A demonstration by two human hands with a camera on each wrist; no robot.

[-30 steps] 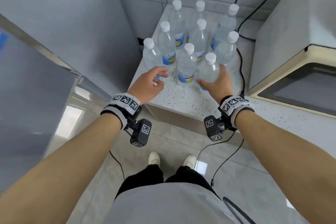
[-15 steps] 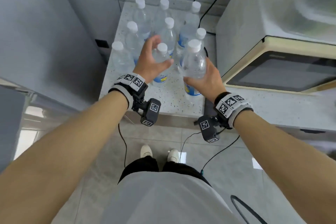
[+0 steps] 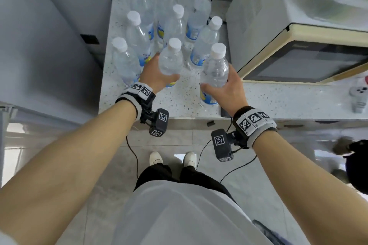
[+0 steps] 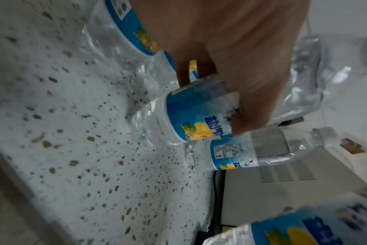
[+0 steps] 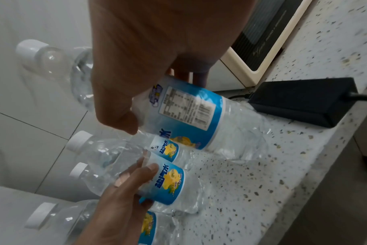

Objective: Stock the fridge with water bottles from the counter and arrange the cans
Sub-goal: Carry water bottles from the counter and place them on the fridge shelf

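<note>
Your left hand (image 3: 157, 74) and right hand (image 3: 226, 89) each grip a water bottle (image 3: 171, 59), apparently lifted off the counter (image 3: 179, 101); seven bottles remain, nothing stocked yet.

Blue-and-white labels with a yellow lemon graphic are seen on the water bottles (image 5: 191, 119); the character 水 is legible, the remaining print is too blurred. A nutrition table and barcode are printed there, unreadable. Black-and-white square marker codes are carried on the wristbands (image 3: 253, 120).
</note>
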